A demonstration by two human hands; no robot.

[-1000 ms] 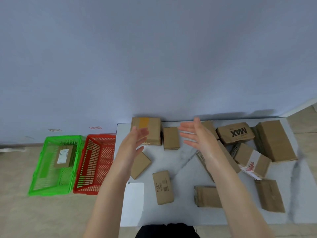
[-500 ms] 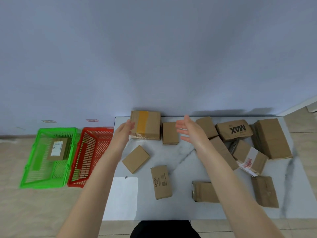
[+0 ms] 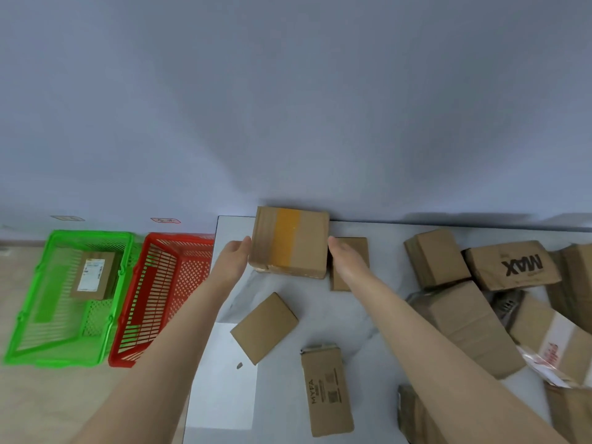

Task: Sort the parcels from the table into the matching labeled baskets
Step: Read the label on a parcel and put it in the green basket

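A brown parcel with a yellow tape stripe stands at the far left corner of the white table. My left hand presses against its left side and my right hand against its right side, fingers looking straight. On the floor left of the table sit a red basket, with no parcel visible inside, and a green basket holding one labelled parcel.
A flat box and a MYFA box lie nearer me, beside a white sheet. A small box sits behind my right hand. Several parcels, one marked MAX, crowd the right side. The wall is close behind.
Both hands reached forward from above the table and closed in on the two sides of the yellow-taped parcel. The view shifted rightward, so the baskets sit further left.
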